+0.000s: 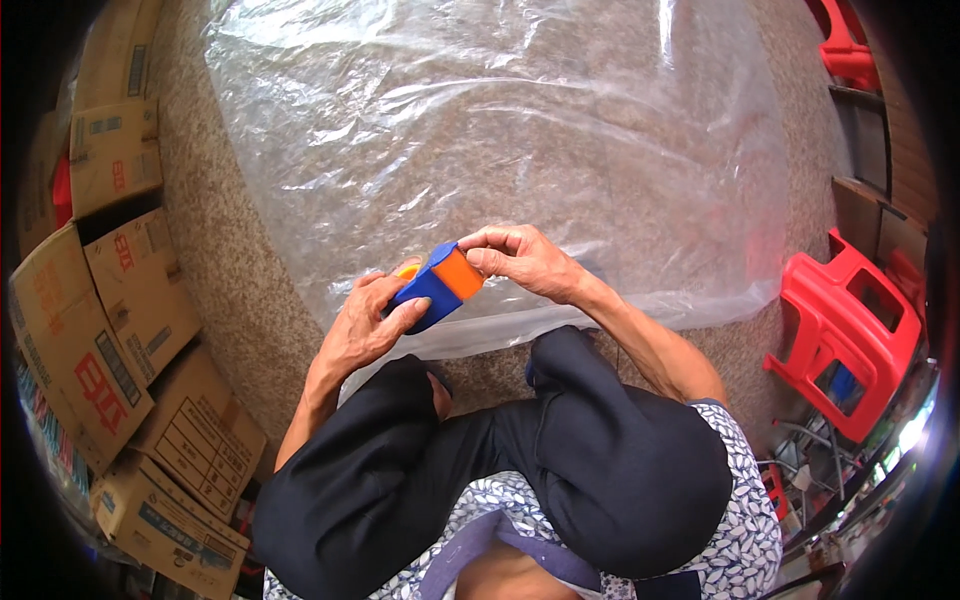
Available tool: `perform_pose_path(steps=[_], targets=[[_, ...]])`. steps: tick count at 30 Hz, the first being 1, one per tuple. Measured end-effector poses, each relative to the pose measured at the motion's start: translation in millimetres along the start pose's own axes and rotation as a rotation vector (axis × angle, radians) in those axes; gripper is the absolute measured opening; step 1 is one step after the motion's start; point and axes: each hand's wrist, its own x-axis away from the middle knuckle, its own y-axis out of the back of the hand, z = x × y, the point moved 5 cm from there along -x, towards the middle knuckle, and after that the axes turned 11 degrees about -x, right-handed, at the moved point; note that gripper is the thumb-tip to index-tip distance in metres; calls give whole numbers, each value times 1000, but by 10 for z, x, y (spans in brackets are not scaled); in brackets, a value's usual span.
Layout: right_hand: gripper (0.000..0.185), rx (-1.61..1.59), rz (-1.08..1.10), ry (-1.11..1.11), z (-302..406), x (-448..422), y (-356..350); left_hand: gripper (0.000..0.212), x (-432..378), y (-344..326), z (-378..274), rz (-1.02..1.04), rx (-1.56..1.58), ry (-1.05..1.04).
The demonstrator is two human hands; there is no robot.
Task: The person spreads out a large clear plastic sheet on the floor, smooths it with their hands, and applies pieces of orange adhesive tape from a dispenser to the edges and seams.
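A blue and orange plastic tape dispenser [437, 295] is held above my knees, at the near edge of a large clear plastic sheet [525, 150]. Around its blue body my left hand [370, 317] is closed, the thumb on the near face. A roll with a yellow core [409, 271] shows partly behind the blue body. The thumb and forefinger of my right hand [531, 262] touch the dispenser's orange end; whether they pinch the tape's end is too small to tell. The wrinkled sheet lies spread over the speckled floor [240, 277].
Cardboard boxes [82, 345] are stacked along the left side. At the right stands a red plastic stool [855, 330], with another red plastic piece [847, 52] farther up. Thin metal legs [832, 450] and clutter lie at the lower right.
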Motion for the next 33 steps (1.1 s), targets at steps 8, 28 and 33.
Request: perform_pose_path(steps=[8,28,33], targets=[[36,-125,1,-92,-116,-30,44,52,33,36,-7,49,36,32],[20,35,-93,5,-190,-36,30,50,186,-67,6,100,31,30],[17,209,-156,-5,-196,19,81,46,277,-54,-228,105,169,191]])
